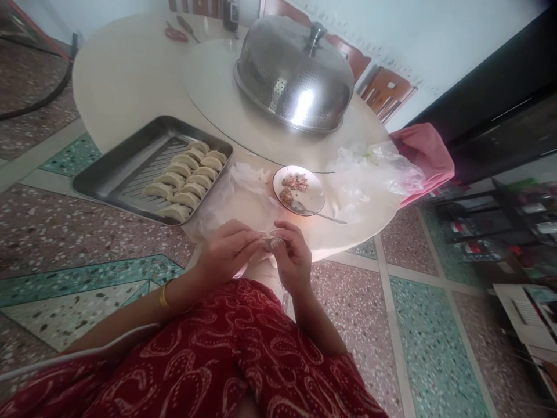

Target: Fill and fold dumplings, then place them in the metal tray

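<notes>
Between both hands, just off the table's near edge, is a small pale dumpling (270,241), mostly hidden by the fingers. My left hand (231,247) pinches its left side, and my right hand (293,252) is closed round the right side with the thumb on it. Just beyond them stands a white plate (319,194) with minced filling (296,183) and a metal spoon (324,217) resting on its rim. To the left, a metal tray (126,154) bears two rows of folded dumplings (185,177) along its right side.
A perforated steel dome cover (296,75) stands on the round turntable (213,75). Clear plastic bags (369,168) lie at the table's right edge near a pink cloth-like thing (424,154). Red-handled scissors (176,33) and a dark bottle (231,14) are at the back.
</notes>
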Available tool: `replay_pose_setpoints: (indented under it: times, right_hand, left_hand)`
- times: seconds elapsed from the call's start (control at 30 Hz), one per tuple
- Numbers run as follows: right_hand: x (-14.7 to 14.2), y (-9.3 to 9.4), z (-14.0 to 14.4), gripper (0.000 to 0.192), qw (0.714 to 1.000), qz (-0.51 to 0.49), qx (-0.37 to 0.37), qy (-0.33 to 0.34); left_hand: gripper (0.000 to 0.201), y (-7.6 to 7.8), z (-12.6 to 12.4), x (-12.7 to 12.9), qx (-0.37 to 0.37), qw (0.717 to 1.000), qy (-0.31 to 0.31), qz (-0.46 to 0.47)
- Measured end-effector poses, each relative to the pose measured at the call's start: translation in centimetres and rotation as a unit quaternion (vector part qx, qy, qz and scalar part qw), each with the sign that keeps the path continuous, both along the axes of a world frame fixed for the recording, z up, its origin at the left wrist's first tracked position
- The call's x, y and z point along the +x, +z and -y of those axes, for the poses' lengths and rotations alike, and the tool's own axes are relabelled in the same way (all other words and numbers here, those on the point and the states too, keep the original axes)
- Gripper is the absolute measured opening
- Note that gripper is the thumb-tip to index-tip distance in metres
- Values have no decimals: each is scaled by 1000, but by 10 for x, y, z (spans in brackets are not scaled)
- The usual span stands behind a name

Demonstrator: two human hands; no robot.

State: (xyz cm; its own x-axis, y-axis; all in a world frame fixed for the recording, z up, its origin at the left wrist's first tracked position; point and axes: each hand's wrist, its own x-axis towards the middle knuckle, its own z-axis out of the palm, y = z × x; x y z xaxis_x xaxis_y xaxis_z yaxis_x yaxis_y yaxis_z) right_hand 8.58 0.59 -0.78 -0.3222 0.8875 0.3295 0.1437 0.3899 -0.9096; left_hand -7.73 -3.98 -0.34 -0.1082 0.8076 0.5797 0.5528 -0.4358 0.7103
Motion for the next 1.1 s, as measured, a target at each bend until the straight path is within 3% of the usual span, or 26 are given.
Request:
replay_pose_setpoints:
  times: [0.13,0.33,0.43,0.6,0.8,1.0,1.1]
  right_hand:
    - [-2,2,-1,10,1000,-8,-12,5]
    - [-1,8,-4,14,999,2,3,50]
    - [-1,11,-6,19,998,-19,-20,59]
    - [5,18,-12,26,993,-22,-71,92]
    - [7,28,-18,33,987,-28,-103,123]
    - [15,35,-20,27,989,-21,-54,137]
    - [24,42,-17,32,990,8,27,135]
  left_hand:
    - [16,1,0,-1,-5,1000,22,-16]
    - [25,1,-4,4,-111,990,-16,90]
    - [18,-1,-8,8,-102,986,-26,130]
    - [15,0,-9,11,-102,979,10,177]
    - [29,9,-11,13,-190,935,-127,270]
    - [27,7,-15,18,-189,861,-167,441]
    - [22,3,-11,17,-171,884,-157,406]
